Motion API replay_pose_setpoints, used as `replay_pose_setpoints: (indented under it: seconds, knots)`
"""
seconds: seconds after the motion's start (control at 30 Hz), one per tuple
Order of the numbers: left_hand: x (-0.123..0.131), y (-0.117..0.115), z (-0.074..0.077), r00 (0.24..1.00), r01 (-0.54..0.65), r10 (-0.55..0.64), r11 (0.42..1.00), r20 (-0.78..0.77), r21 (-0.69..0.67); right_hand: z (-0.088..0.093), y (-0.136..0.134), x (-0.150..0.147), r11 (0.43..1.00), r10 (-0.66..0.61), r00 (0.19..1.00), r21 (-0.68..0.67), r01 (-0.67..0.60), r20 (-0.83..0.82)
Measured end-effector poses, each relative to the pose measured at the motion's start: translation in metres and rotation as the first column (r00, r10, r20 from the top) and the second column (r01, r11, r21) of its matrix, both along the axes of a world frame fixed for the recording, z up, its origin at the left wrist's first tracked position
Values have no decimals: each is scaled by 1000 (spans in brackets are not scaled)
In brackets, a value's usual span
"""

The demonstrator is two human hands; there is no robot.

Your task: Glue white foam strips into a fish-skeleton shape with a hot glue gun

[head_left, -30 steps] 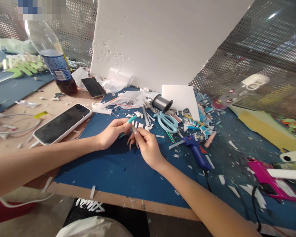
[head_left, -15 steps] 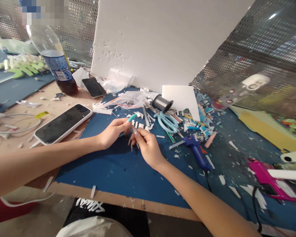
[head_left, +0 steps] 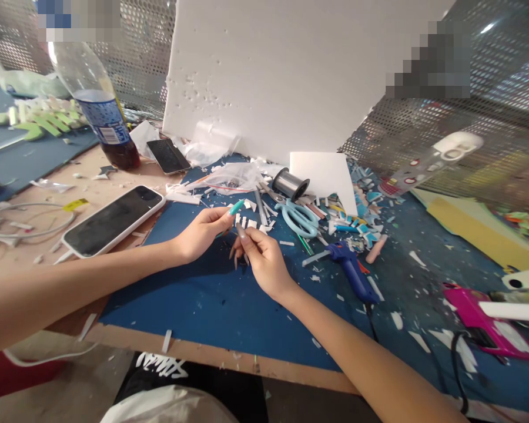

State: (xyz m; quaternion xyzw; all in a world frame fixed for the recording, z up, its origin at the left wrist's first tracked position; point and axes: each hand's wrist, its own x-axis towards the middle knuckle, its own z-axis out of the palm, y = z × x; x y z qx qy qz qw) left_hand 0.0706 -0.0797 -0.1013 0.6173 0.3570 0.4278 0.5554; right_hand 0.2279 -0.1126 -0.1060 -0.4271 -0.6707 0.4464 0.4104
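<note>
My left hand (head_left: 203, 234), with a long teal nail, is closed in a pinch over the blue mat (head_left: 167, 299). Its thumb presses against the forefinger, and whatever lies between them is too small or hidden to name. Just to its right, my right hand (head_left: 264, 255), with long greyish nails, is also pinched, its other fingers curled below. I cannot make out what it holds. The two sets of fingertips are close but slightly apart. Small white foam pieces (head_left: 245, 222) lie just beyond them on the mat.
Light-blue scissors (head_left: 297, 220), a wire spool (head_left: 291, 184) and a blue glue gun (head_left: 352, 271) lie beyond and right of my hands. A phone (head_left: 114, 222) and a cola bottle (head_left: 108, 129) are on the left. A white foam board (head_left: 264, 76) stands behind.
My left hand has shifted slightly up and away from the right fingertips, so its teal nail points more upward. My right hand has barely moved.
</note>
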Motion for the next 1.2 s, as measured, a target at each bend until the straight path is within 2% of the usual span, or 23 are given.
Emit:
replay_pose_setpoints:
  seconds: [0.3,0.6,0.7,0.87,1.03,1.2]
  knots:
    - [2,1,-2,999,19,-18,1000,42,-19,2,-1,-1,1000,1,1000,-6,-1,-8]
    - [3,-2,3,995,8,-3,999,99,-48,0,1,-1,1000,13,999,-19,-13,-38]
    - [4,-3,3,988,14,0,996,157,-92,-1,1,-1,999,20,997,-39,-22,-69]
    - [7,-7,7,949,125,-76,982,306,-144,-3,3,-1,999,31,989,-25,-35,-146]
    - [9,-9,10,951,105,-24,963,308,-248,-2,2,0,1000,-8,979,-27,3,-205]
    - [9,-9,5,932,153,-35,940,360,-305,3,-4,3,996,-75,985,34,81,-157]
